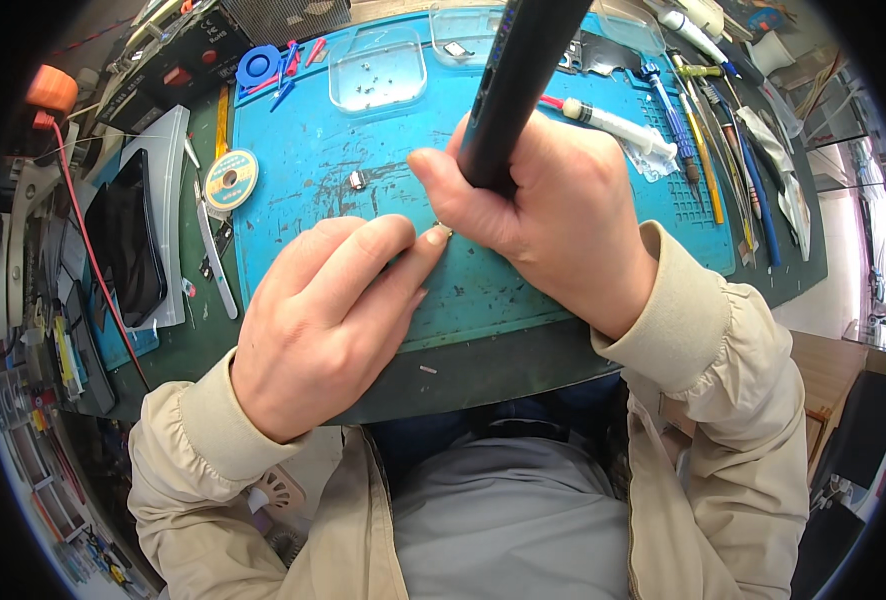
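Note:
My right hand (553,210) grips a thick black pen-shaped tool (513,80) that points down at the blue work mat (303,170). My left hand (328,310) lies on the mat with its forefinger stretched out, the fingertip pressing a tiny metal part (444,230) right under the tool's tip. The tip itself is hidden behind my right hand's fingers. A small silver component (357,180) lies loose on the mat just above my left hand.
Clear plastic trays (377,70) with small screws stand at the mat's far edge. A solder-wick reel (230,178) and a phone (133,240) on a white tray lie at left. A syringe (618,125), screwdrivers and tweezers (708,150) line the right side.

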### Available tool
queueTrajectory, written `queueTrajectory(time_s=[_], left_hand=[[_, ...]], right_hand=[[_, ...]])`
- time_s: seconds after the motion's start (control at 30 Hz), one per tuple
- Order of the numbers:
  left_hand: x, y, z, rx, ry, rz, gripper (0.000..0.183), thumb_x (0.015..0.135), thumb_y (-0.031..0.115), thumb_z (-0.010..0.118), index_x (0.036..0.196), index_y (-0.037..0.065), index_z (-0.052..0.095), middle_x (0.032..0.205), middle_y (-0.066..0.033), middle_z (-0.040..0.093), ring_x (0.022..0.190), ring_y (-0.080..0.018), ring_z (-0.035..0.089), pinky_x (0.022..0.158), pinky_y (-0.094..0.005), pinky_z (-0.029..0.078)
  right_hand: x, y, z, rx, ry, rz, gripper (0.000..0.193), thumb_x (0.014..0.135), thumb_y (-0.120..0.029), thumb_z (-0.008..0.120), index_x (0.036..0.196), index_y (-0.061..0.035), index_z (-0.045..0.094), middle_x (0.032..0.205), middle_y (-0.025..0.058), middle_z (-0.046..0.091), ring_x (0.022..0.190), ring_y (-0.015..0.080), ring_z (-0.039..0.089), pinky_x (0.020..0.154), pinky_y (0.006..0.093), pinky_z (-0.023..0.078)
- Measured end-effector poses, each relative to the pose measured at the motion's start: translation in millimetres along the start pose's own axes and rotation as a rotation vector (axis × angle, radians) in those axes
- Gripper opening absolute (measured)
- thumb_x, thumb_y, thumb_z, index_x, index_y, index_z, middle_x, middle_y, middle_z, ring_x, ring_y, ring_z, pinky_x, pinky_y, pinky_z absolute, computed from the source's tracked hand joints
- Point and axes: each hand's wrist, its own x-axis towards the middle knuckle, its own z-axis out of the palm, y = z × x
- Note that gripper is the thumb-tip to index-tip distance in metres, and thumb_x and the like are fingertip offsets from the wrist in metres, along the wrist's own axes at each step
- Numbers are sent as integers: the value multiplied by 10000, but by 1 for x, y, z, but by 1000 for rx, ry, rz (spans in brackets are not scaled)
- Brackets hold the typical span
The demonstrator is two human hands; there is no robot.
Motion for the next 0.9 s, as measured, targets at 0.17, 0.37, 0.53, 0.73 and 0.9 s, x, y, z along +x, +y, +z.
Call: queueTrajectory(time_s=[0.17, 0.37, 0.53, 0.73, 0.9], left_hand=[[0, 1, -1, -3, -6, -7, 420, 757, -31, 789, 1168, -78, 719, 1107, -105, 628, 929, -269, 659, 795, -386, 565], [0, 0, 0, 0, -2, -3, 416, 751, -34, 783, 1161, -74, 726, 1102, -102, 625, 913, -260, 655, 782, -382, 561], [-1, -1, 0, 18, 4, -2, 411, 750, -34, 777, 1158, -63, 735, 1106, -99, 624, 914, -254, 654, 783, -375, 561], [-1, 0, 1, 28, 0, -9, 403, 757, -24, 767, 1158, -54, 740, 1110, -96, 625, 925, -252, 653, 791, -368, 560], [-2, -1, 2, 20, 8, -4, 416, 751, -14, 769, 1164, -55, 739, 1111, -94, 623, 926, -249, 650, 790, -367, 555]], right_hand=[[-1, -1, 0, -3, -9, 16, 194, 946, -140, 832, 870, -36, 687, 662, 38, 630, 544, 118, 570, 522, 284, 472], [-1, -2, 0, -5, -9, 20, 195, 944, -144, 835, 872, -35, 690, 660, 37, 632, 543, 117, 574, 523, 284, 477], [0, -1, 2, 39, 29, 38, 210, 953, -166, 833, 876, -35, 689, 650, 26, 620, 537, 105, 556, 513, 274, 460], [3, 0, 3, 25, 3, 49, 226, 965, -189, 828, 882, -31, 689, 631, 18, 598, 525, 96, 531, 501, 264, 436], [3, 0, 4, 19, 8, 49, 231, 966, -193, 827, 875, -30, 690, 621, 21, 599, 512, 95, 535, 492, 267, 439]])
